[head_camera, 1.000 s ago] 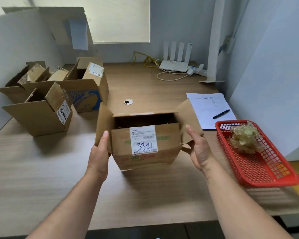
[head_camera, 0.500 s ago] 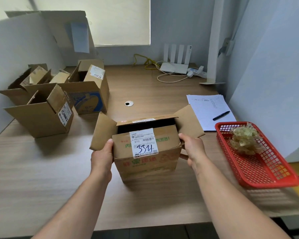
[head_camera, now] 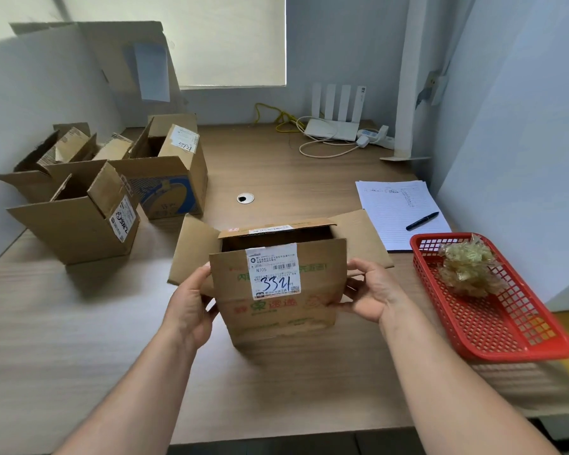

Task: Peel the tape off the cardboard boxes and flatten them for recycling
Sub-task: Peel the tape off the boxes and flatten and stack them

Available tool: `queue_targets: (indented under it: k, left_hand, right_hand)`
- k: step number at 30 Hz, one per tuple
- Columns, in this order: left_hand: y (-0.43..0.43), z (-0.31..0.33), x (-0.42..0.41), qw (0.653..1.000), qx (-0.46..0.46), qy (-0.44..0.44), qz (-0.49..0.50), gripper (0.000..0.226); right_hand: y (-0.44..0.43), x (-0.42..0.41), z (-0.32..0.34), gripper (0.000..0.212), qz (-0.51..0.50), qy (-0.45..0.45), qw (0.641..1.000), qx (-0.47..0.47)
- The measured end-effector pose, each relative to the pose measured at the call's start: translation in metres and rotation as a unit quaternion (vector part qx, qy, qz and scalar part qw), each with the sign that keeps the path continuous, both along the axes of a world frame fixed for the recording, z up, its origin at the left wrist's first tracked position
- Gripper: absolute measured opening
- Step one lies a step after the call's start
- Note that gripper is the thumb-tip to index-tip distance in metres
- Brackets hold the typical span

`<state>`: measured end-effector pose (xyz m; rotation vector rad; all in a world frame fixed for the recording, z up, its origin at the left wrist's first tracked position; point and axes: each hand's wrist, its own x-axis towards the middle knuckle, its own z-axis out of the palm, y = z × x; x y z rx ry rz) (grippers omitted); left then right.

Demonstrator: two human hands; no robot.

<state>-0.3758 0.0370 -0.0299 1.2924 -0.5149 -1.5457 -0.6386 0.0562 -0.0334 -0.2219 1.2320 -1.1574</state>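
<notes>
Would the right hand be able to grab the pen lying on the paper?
Probably yes, once it lets go: the right hand grips the box. The pen lies uncovered on the paper beyond it. The box's side flap and the red basket flank the way but seem to leave it free.

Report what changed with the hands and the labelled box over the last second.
Both hands went from lying flat against the sides of the box to gripping it: the left hand and right hand now curl round its side edges, and it looks drawn slightly nearer. The other boxes, red basket and pen stayed put.
</notes>
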Motion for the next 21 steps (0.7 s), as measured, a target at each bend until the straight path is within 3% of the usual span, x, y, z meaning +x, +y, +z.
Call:
queue_targets:
  k: [4,9,13,16,19,21]
  left_hand:
    - [0.005,0.001,0.007,0.991,-0.048,0.026,-0.122,0.01]
    - [0.008,-0.003,0.006,0.963,-0.104,-0.077,-0.237,0.059]
    - [0.013,-0.012,0.013,0.953,-0.1,-0.133,-0.254,0.065]
    - [0.018,-0.016,0.012,0.949,-0.108,-0.155,-0.253,0.069]
    - [0.016,-0.011,0.012,0.949,-0.115,-0.168,-0.241,0.077]
    - [0.011,-0.004,0.015,0.951,-0.095,-0.173,-0.239,0.08]
  right_hand:
    - [0.002,0.0,-0.005,0.017,0.009,-0.017,0.999,-0.033]
    - [0.002,0.001,-0.009,0.022,0.045,0.007,0.998,-0.034]
    - [0.005,-0.003,-0.013,0.026,0.071,0.059,0.995,-0.042]
    - [0.009,0.001,-0.013,0.013,0.093,0.157,0.98,-0.079]
    - [0.012,0.0,-0.009,0.044,0.123,0.188,0.966,-0.124]
    - [0.012,-0.005,-0.004,0.051,0.143,0.195,0.955,-0.171]
